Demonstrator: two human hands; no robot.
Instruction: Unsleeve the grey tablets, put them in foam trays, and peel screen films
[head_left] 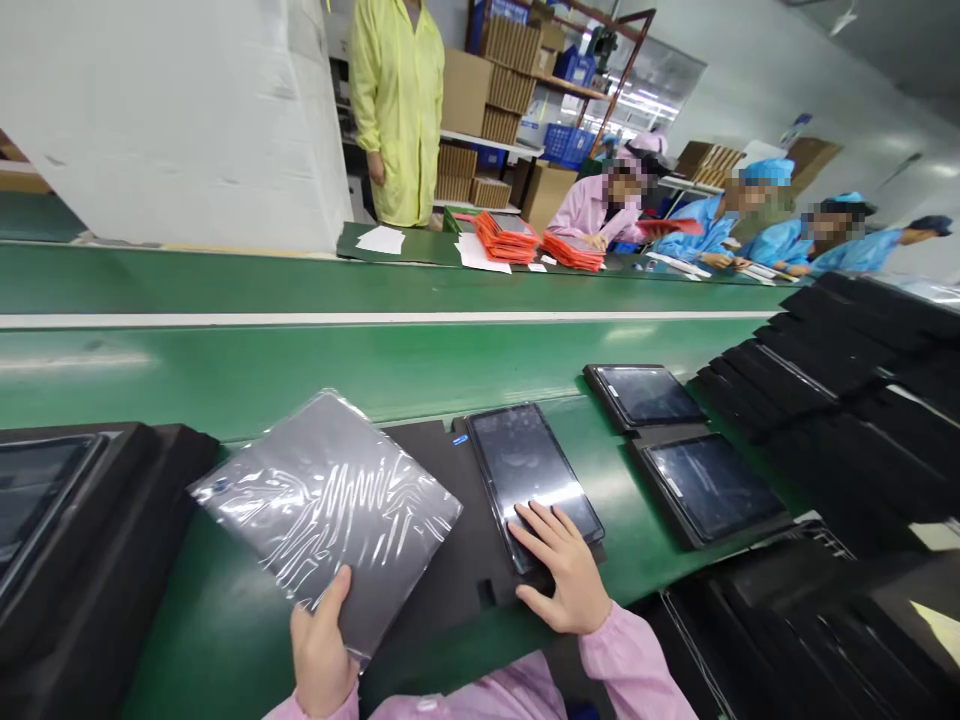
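Observation:
My left hand (pixel 324 640) grips the lower edge of a grey flat item in clear plastic wrap (pixel 337 510), thumb on top. The wrapped item is tilted over a dark grey sheet or open cover (pixel 442 570). On that cover's right part lies a tablet (pixel 525 460) with a dark screen and a small blue tab at its upper left. My right hand (pixel 561 570) rests with spread fingers on the tablet's lower part.
Two tablets in dark trays (pixel 649 393) (pixel 712 485) lie to the right, beside tall stacks of black covers (pixel 840 370). More black covers with a tablet (pixel 45 490) stand at the left. Across the green bench (pixel 225 370), people sit near orange packets (pixel 504 238).

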